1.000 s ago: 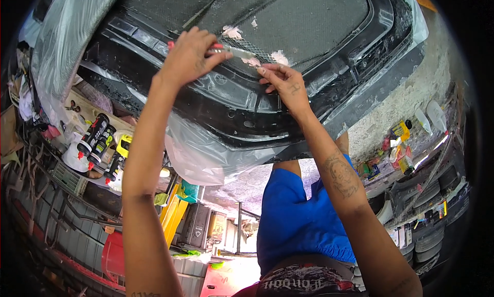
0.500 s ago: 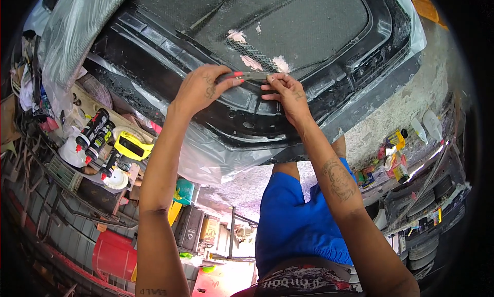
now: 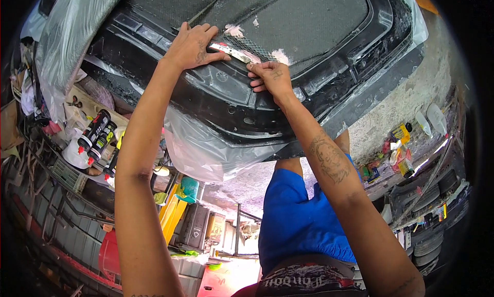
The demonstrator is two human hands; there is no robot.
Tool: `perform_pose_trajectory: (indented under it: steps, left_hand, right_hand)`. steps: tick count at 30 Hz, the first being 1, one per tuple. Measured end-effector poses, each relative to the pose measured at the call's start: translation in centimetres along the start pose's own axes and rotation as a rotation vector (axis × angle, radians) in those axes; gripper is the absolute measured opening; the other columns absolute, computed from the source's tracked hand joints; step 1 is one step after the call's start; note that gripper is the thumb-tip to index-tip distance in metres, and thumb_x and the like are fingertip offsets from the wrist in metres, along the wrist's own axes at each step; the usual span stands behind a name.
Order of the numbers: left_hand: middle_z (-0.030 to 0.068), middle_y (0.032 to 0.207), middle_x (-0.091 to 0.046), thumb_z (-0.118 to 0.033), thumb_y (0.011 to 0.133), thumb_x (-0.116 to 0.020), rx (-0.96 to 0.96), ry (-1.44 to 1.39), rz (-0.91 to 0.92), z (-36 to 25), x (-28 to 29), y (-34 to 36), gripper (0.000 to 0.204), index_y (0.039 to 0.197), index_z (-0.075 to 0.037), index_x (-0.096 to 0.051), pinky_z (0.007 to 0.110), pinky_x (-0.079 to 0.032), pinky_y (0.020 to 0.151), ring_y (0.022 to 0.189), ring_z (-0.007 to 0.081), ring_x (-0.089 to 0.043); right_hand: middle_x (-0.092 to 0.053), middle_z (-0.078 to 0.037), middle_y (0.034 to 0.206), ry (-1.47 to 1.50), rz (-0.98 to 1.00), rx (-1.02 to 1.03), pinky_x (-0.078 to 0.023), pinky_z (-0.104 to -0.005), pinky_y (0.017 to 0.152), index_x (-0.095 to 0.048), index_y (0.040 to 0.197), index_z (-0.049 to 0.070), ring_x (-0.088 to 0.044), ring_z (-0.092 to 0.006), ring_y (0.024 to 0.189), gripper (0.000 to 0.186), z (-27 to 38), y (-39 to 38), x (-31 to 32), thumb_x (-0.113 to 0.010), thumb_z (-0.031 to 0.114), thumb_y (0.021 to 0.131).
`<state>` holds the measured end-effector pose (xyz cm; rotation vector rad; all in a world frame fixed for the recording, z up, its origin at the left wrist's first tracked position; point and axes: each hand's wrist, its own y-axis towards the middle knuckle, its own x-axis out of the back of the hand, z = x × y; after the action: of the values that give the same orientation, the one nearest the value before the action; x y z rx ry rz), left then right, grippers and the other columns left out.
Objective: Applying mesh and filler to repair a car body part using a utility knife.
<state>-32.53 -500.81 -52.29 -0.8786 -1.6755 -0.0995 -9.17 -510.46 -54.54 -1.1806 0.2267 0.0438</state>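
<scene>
Got a slim red-and-silver metal tool [image 3: 232, 52] gripped in my left hand [image 3: 193, 48], inside the black moulded panel's [image 3: 234, 123] near edge, slanting rightward toward my pinched right hand [image 3: 271, 78]. Touching there? Can't tell.

A head-worn fisheye looks down at the nearby black panel [image 3: 303, 34].

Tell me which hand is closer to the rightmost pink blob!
Right. The right hand is close by, just below the rightmost pink blob in the picture. The left hand is farther off, to the blob's left.
</scene>
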Motion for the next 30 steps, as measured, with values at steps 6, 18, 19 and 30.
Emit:
perform_pose_trajectory:
  steps: [6, 18, 19, 30]
  left_hand:
    - [0.0111, 0.101, -0.063, -0.059, 0.083, -0.069, -0.011, -0.029, 0.046, -0.6, -0.1, 0.0, 0.062, 0.113, -0.006, -0.061, 0.042, -0.038, 0.094, 0.095, 0.0288, -0.06]
    - [0.0114, 0.101, -0.058, -0.052, 0.089, -0.066, -0.063, -0.029, 0.061, -1.2, 0.4, -0.2, 0.047, 0.101, -0.007, -0.065, 0.041, -0.038, 0.091, 0.096, 0.0287, -0.057]
    - [0.0119, 0.104, -0.058, -0.052, 0.089, -0.066, -0.052, -0.029, 0.063, -1.3, 0.4, -0.3, 0.047, 0.103, -0.007, -0.065, 0.042, -0.038, 0.091, 0.097, 0.0294, -0.056]
    - [0.011, 0.107, -0.057, -0.049, 0.087, -0.069, -0.039, -0.113, 0.072, -1.2, 0.4, 0.2, 0.047, 0.114, -0.01, -0.066, 0.041, -0.042, 0.087, 0.099, 0.0302, -0.057]
  right_hand:
    - [-0.073, -0.013, 0.09, 0.147, 0.036, 0.027, -0.059, -0.0274, 0.05, -0.066, 0.099, -0.005, -0.069, -0.0176, 0.065, 0.025, -0.2, -0.4, 0.2, -0.075, 0.017, 0.089]
    - [-0.074, -0.014, 0.091, 0.211, -0.011, -0.12, -0.06, -0.0287, 0.051, -0.067, 0.101, -0.004, -0.07, -0.0177, 0.066, 0.02, 0.0, 0.1, -0.9, -0.068, 0.015, 0.094]
    - [-0.074, -0.014, 0.091, 0.21, -0.028, -0.128, -0.059, -0.0284, 0.05, -0.067, 0.102, -0.004, -0.07, -0.0176, 0.066, 0.02, 0.1, 0.1, -1.1, -0.067, 0.015, 0.094]
    - [-0.075, -0.014, 0.09, 0.251, -0.143, -0.121, -0.054, -0.0252, 0.044, -0.067, 0.102, -0.005, -0.068, -0.0156, 0.061, 0.02, 0.0, 0.3, -1.7, -0.066, 0.013, 0.094]
